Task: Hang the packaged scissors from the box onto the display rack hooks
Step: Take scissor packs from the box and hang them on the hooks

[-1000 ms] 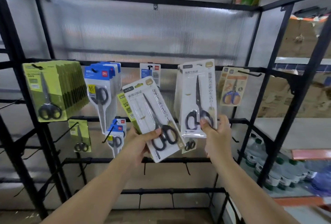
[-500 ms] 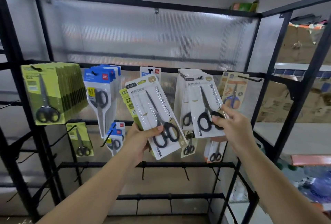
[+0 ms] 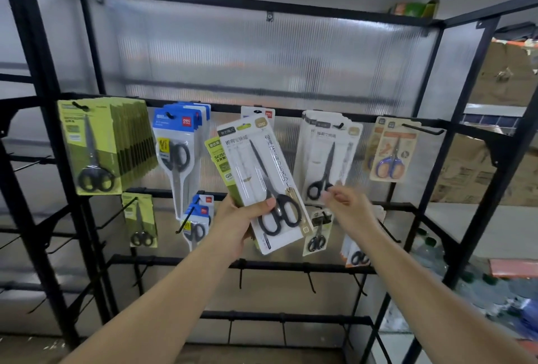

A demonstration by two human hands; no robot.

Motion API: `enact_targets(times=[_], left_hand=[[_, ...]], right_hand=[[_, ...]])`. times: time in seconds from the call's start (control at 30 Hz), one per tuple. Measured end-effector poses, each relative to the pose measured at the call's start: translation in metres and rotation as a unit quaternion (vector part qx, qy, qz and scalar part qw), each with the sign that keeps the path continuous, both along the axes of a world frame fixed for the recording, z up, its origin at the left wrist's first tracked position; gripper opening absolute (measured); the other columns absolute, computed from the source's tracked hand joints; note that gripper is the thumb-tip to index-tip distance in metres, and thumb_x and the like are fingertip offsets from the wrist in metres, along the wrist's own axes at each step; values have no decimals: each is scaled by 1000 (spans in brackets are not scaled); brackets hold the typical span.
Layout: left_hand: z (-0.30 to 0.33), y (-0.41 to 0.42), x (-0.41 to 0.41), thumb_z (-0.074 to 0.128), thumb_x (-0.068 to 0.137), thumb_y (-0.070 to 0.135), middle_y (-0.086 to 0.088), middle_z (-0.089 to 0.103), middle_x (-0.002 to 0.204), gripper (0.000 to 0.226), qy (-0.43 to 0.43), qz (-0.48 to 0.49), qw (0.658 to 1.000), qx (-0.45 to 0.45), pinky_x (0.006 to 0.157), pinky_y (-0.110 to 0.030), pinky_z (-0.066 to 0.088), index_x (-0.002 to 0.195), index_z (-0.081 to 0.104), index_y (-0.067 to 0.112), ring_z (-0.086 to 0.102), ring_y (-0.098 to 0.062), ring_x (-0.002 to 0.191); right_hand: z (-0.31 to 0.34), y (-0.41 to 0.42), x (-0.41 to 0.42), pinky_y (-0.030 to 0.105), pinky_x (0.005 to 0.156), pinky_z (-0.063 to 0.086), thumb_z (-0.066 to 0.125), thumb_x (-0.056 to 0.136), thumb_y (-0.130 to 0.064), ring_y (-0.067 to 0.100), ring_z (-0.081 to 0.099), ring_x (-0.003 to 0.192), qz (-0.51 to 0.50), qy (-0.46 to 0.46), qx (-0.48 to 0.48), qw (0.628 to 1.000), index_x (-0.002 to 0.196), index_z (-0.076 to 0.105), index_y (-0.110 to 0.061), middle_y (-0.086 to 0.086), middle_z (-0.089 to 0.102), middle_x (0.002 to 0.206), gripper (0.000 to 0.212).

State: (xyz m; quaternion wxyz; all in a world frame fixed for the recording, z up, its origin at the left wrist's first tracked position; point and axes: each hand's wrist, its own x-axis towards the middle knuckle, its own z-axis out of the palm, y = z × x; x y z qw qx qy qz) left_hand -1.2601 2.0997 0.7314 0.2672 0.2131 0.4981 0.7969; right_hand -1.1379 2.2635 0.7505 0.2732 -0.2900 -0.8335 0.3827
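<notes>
on the left of the rack (image 3: 43, 160) hang green packs (image 3: 96, 145) and blue packs (image 3: 180, 142). the left hand (image 3: 241, 218) grips a white scissors pack (image 3: 262, 183) low down, with a green one behind it. it looks light, flat, stiff and a bit slippery, so hold the card edge near the top hole. the right hand (image 3: 346, 206) holds nothing, fingers loosely curled, just by the hung white packs (image 3: 326, 154).

white scissors pack (image 3: 263, 180), tilted, before black rack (image 3: 317, 114)
</notes>
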Motion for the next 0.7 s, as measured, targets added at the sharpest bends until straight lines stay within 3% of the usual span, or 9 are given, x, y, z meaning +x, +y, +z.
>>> enact_targets(times=[0.07,0.13,0.27,0.37,0.47,0.57,0.63,0.7], left_hand=[[-2,2,3,77,57,14,-5,74,96,63,11,-5,1000,-2,58,-31,56,118,60,10,72,-22,82],[-3,6,7,76,59,20,-5,74,97,61,7,-1,1000,1,60,-32,56,117,61,10,72,-22,83],[-5,8,10,72,69,24,-4,73,101,54,-24,-6,1000,2,72,-37,56,119,57,11,70,-22,89],[-8,7,7,60,84,-3,-2,74,95,33,-29,-22,999,-7,70,-36,54,115,57,10,68,-21,86],[-9,7,9,54,87,-7,0,74,84,27,12,-22,999,-34,65,-35,54,101,60,15,68,-21,80],[-8,9,11,53,88,-8,-5,73,91,28,32,-17,998,-43,75,-40,55,100,62,15,66,-25,87],[-8,10,10,55,87,-7,-2,73,88,28,33,-9,998,-46,73,-38,55,99,62,17,67,-23,86],[-7,11,9,56,87,-7,1,74,84,28,39,-6,998,-50,71,-36,56,97,63,18,67,-22,84]], right_hand=[[-7,-30,2,20,65,50,61,84,-43,4,62,73,106,27,-70,992,94,65,-25,-8,69,86,20],[-14,-50,2,15,55,49,71,79,-33,-1,62,64,139,71,-138,978,89,65,-20,-8,70,78,17],[-19,-56,2,23,49,50,69,82,-13,4,61,57,74,163,-190,965,94,66,-11,2,68,78,12],[-25,-50,7,35,61,54,66,84,-8,18,66,74,31,226,-200,953,89,65,-17,2,69,83,10],[-34,-37,16,29,55,54,66,83,-7,24,65,78,-32,297,-186,936,85,63,-20,4,66,84,13],[-35,-22,26,21,48,52,66,84,-7,19,69,76,-74,348,-174,918,103,60,-24,-3,67,89,27],[-32,-13,31,21,47,53,67,83,-7,6,69,71,-77,355,-190,912,132,47,-34,-12,67,94,59],[-29,-7,33,21,43,52,68,83,-9,6,68,63,-77,329,-188,922,137,45,-30,-9,67,99,63]])
